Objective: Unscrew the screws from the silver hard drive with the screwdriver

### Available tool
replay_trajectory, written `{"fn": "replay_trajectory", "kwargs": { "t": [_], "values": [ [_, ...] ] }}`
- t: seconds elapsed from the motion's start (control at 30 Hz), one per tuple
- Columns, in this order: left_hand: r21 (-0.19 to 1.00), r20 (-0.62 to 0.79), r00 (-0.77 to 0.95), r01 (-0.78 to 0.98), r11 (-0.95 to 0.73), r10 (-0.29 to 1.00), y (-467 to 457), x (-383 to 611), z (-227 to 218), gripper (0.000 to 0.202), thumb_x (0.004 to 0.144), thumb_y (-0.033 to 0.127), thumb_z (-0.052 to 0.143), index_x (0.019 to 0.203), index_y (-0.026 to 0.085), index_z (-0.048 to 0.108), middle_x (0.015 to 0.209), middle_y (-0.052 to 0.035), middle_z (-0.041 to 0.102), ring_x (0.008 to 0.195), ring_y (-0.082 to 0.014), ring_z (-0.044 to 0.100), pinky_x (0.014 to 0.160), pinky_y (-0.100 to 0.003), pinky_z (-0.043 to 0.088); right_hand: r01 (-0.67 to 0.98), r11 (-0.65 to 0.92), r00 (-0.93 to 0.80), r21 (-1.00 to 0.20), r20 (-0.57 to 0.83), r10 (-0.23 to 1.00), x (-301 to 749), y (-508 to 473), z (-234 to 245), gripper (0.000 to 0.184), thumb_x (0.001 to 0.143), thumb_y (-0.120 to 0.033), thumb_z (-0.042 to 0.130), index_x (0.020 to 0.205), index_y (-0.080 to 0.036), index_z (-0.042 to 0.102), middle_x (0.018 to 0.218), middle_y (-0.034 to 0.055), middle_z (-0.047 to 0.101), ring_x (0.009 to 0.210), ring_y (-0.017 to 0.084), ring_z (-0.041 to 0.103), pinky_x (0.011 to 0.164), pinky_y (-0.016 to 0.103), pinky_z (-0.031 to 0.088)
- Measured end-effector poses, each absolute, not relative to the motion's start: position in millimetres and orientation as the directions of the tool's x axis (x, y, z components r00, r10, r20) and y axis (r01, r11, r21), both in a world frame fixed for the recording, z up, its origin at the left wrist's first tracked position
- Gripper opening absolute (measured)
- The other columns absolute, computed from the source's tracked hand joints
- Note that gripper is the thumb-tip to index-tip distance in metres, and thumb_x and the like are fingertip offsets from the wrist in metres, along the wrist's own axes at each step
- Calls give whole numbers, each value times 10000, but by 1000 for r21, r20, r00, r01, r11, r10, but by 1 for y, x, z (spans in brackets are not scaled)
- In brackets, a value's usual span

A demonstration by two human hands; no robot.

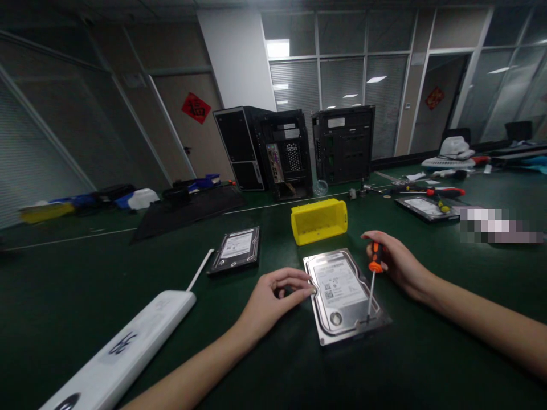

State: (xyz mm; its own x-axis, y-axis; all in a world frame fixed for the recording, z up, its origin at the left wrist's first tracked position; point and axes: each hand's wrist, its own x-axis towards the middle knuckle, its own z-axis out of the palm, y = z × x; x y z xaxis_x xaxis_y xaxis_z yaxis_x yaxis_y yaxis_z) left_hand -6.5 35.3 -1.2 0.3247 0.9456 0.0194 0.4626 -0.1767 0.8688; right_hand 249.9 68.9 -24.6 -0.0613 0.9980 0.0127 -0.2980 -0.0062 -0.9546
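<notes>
A silver hard drive with a white label lies flat before me on the green table. At its left edge is my left hand, thumb and fingers bent together and touching the rim. My right hand grips the orange and black handle of a screwdriver, held nearly upright. The screwdriver's tip meets the drive near its lower right corner; the fit at the tip is too small to make out. Just behind the drive stands a yellow plastic bin, tipped with its opening facing me.
A second hard drive lies to the left, another to the right. A white power strip runs along the front left. Computer cases stand at the back. Loose tools such as a red-handled screwdriver lie at the far right.
</notes>
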Motion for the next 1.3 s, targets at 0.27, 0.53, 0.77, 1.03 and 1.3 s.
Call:
{"fn": "replay_trajectory", "kwargs": {
  "t": [0.27, 0.53, 0.77, 1.03, 1.3],
  "values": [
    [842, 47, 321, 497, -211, 946, 33, -5, 1, 305, 749, 378, 648, 981, 181, 633, 921, -38, 706, 809, -180, 621, 574, -238, 349, -289, -8, -59, -957, 9, 998, 249, 67, -23, 229, 801, -396, 519, 887, -184, 539, 591, -35, 498, 402, 49, 331, 414, 217, 217],
    [850, 55, 328, 481, -217, 943, 36, -6, 0, 317, 756, 386, 635, 1000, 185, 630, 920, -43, 700, 814, -185, 621, 612, -250, 373, -292, -18, -57, -956, -2, 998, 250, 67, -23, 237, 796, -396, 524, 896, -182, 541, 587, -38, 498, 398, 48, 328, 414, 217, 224],
    [848, 59, 301, 488, -207, 952, 38, -3, -2, 350, 732, 398, 658, 1005, 182, 625, 875, -33, 691, 759, -169, 601, 535, -229, 316, -283, -10, -50, -959, 5, 999, 249, 66, -23, 229, 803, -380, 522, 904, -176, 553, 580, -38, 496, 393, 42, 323, 409, 218, 222],
    [852, 49, 314, 482, -204, 948, 36, -5, -3, 349, 757, 415, 622, 1021, 187, 631, 919, -40, 687, 805, -179, 602, 558, -238, 344, -284, -35, -68, -958, -16, 998, 250, 66, -24, 253, 803, -406, 527, 928, -188, 560, 595, -36, 506, 401, 45, 324, 404, 216, 217],
    [858, 48, 315, 473, -201, 948, 33, -5, -1, 295, 767, 374, 636, 1006, 200, 633, 930, -22, 688, 805, -166, 599, 554, -233, 324, -255, -42, -77, -966, -23, 997, 250, 66, -26, 250, 807, -405, 529, 918, -184, 565, 582, -38, 498, 397, 42, 324, 406, 208, 236]
  ]
}}
